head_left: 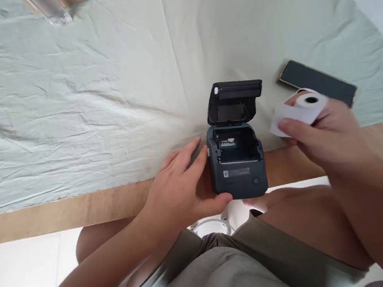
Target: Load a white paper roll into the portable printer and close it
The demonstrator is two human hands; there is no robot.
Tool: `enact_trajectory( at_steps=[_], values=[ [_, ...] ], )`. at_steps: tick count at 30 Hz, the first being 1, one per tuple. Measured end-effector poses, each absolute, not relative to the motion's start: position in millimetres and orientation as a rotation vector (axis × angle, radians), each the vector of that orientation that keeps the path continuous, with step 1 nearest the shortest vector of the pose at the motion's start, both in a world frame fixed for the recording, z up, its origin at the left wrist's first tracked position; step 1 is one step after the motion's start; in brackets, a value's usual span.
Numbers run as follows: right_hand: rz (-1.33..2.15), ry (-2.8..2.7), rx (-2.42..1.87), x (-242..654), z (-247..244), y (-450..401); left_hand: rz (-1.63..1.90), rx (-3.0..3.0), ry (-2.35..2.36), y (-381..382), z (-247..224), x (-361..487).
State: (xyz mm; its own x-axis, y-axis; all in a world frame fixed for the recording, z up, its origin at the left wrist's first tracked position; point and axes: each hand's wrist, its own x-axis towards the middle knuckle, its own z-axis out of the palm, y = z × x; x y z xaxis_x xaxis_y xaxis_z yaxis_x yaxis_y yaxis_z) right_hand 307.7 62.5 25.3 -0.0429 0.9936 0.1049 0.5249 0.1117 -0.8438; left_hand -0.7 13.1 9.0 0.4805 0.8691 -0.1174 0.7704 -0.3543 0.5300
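While the left hand (181,182), fingers spread, braces the open label printer (241,184) at the surface's (104,79) edge, the right hand (329,134) pinches the paper roll (298,112) to its right, probably light, easily creased, best held by its 2 ends.

- Round button (255,180) on the dark printer (239,186): a power sign.
- Grey label strip (241,172) on the same face: a white square (226,174) with a small mark, lettering too small to read.
- White sticker (225,143) inside the compartment (244,149): illegible print.
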Motion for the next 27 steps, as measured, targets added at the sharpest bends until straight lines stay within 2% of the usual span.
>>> enact_trajectory(
  at_steps=[5,11,16,22,27],
  values=[
    [0.654,-1.832,-1.598,294.3,17.7,61.4,0.262,2.247,1.384,12.9,4.9,-2.2],
    [0.254,-1.967,-1.654,297.4,2.4,67.5,0.262,2.257,1.392,12.8,3.2,-3.4],
    [0.214,-2.026,-1.709,300.0,-0.7,58.1,0.242,2.241,1.384,12.8,7.6,-1.7],
    [-0.35,-1.937,-1.477,336.4,25.5,57.7,0.271,2.267,1.356,11.5,7.0,-2.5],
    [-0.122,-2.019,-1.826,364.9,5.3,89.8,0.291,2.302,1.342,12.1,3.9,-2.9]
  ],
)
